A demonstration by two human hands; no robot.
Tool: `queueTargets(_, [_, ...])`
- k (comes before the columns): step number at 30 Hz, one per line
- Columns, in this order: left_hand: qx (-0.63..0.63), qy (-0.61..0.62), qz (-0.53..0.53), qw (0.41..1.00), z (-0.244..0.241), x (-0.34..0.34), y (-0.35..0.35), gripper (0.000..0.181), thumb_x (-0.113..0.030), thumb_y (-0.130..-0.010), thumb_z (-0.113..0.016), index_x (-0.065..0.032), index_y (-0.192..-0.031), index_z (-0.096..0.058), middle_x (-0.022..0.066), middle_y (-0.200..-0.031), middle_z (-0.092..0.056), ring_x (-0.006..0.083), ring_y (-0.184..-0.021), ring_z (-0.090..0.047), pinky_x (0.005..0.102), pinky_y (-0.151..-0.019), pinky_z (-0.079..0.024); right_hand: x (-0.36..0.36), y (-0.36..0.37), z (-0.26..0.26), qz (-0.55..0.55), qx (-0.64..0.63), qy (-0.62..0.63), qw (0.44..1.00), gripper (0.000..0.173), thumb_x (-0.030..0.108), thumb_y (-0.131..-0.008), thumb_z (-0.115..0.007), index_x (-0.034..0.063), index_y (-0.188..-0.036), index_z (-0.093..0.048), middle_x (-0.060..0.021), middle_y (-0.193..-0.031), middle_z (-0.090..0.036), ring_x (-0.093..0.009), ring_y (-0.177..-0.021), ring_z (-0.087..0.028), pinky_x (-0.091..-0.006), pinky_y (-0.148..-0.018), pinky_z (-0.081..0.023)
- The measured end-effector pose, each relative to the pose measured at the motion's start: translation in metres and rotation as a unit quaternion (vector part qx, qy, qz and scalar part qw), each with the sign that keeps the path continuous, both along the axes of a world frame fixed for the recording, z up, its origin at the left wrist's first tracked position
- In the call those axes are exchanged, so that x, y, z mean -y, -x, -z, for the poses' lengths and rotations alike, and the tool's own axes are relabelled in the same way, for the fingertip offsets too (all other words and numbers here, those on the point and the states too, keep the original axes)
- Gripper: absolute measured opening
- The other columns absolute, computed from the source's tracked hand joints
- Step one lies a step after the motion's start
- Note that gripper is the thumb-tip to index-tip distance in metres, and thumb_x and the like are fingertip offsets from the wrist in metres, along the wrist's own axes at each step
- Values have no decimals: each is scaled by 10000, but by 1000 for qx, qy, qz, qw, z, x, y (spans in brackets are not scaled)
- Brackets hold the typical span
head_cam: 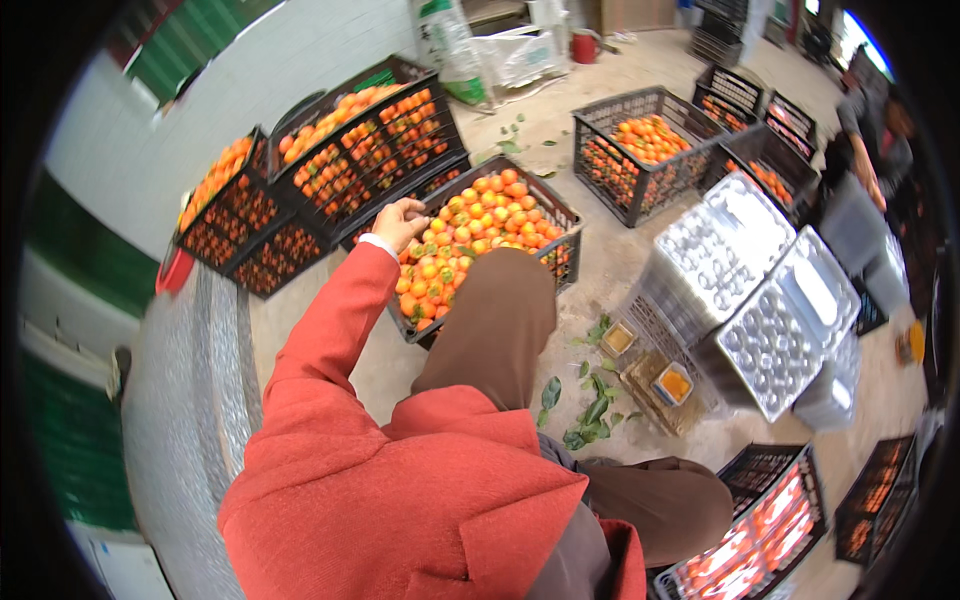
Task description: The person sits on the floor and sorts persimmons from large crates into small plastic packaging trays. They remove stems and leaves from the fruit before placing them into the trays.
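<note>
My left hand (400, 224), in a red sleeve (337, 304) with a pale cuff, reaches over the left side of a black plastic crate (568, 238) in front of me. Its fingers are bent by the heaped orange persimmons (480, 219); whether they hold one is hidden. Some of the fruit shows green calyxes. My right hand is out of view. My brown-trousered knee (499, 319) covers the crate's near corner.
More crates of persimmons (360, 157) are stacked by the left wall, and another crate (634, 176) stands ahead. Clear plastic trays (724, 244) are piled at right. Green leaves (592, 412) litter the floor. A crate of packed fruit (765, 536) lies lower right. A co-worker (874, 142) is at far right.
</note>
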State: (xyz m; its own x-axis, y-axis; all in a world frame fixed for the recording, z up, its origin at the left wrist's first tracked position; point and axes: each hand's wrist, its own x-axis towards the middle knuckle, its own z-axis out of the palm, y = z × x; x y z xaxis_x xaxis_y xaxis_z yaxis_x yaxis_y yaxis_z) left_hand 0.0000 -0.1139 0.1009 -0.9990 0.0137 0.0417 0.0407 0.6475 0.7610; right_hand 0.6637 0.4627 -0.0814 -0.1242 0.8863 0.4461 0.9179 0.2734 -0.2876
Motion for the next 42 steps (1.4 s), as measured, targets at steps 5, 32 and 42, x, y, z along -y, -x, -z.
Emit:
queueTargets(5, [76,74,-121,987,91,85,-35,372,-174,-889,-779,-13,-1211,-685,140,-1013,-726,253,-952,-703,395,-840,-547,-2,86,-65,-147,-42,-60,986,418,178,-869,-719,75,-1270,-658,-161,-1276,-662,-314,-1204,-623,-413,-1043,-491])
queueTargets(32, [-95,238,97,962,210,-48,130,617,-130,-869,-771,-145,-1411,-477,152,-1390,-378,371,-1170,-570,470,-873,-575,77,220,-231,-347,36,-48,936,300,117,-1006,-606,-4,-1273,-670,-200,-1272,-671,-322,-1197,-632,-420,-1064,-473])
queueTargets(42, [254,-752,196,576,123,-91,91,547,-87,-961,-558,-75,-1476,-376,201,-1377,-527,376,-1115,-665,406,-836,-617,156,368,-209,-453,-55,152,877,274,-53,-926,-584,-22,-1162,-718,-169,-1213,-695,-293,-1146,-653,-377,-1033,-482])
